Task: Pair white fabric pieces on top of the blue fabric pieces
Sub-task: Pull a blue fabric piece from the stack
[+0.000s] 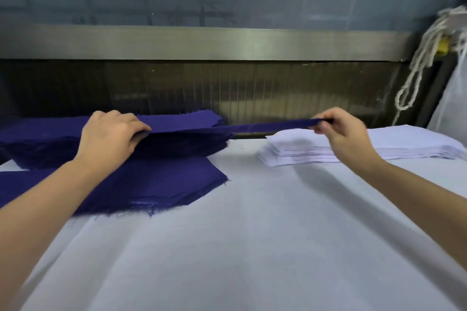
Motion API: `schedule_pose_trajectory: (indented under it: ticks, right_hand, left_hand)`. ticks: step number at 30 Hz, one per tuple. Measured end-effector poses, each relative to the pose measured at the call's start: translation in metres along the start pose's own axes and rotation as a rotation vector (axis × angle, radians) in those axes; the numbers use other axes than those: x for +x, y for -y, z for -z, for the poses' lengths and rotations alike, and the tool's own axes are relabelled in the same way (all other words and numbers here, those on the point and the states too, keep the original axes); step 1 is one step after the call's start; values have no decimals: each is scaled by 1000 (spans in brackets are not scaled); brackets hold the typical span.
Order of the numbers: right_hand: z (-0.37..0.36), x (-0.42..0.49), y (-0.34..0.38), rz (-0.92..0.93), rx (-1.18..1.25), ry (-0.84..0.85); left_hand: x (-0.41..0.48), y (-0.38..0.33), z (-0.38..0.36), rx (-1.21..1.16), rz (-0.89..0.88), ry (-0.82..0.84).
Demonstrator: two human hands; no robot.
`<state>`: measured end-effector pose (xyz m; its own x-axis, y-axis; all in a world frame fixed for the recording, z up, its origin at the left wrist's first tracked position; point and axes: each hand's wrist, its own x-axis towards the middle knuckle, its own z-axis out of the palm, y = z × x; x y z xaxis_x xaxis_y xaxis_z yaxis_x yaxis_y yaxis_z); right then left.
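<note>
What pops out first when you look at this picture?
The deep blue fabric piece stretched in the air across the middle, gripped by the left hand and pinched by the right hand. Beneath the left hand sits a thick blue stack, and by the right hand a white stack lies on the pale table cover.

Blue stack L end off-frame, white rope blurry

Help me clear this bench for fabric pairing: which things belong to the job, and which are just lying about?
Job: lifted blue piece, held by left hand and right hand; blue fabric stack; laid-out blue pieces; white fabric stack.
Lying about: white cord and clear plastic bag, far right.
</note>
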<state>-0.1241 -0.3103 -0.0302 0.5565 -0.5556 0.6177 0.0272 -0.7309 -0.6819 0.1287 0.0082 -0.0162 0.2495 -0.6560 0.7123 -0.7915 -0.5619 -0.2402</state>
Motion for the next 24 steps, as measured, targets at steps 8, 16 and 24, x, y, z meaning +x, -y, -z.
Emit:
schedule_pose_trajectory:
  ticks: [8,16,24]
  right_hand:
    - [111,-82,-40,-127,-283,173]
    - [144,-96,-48,-231,-455,84]
    - [156,-85,-51,-320,-700,148]
  left_hand:
    - [-13,-74,21,-96,-529,11]
    - [-31,-111,24,-266,-601,193]
    - [-40,-110,23,-363,-477,271]
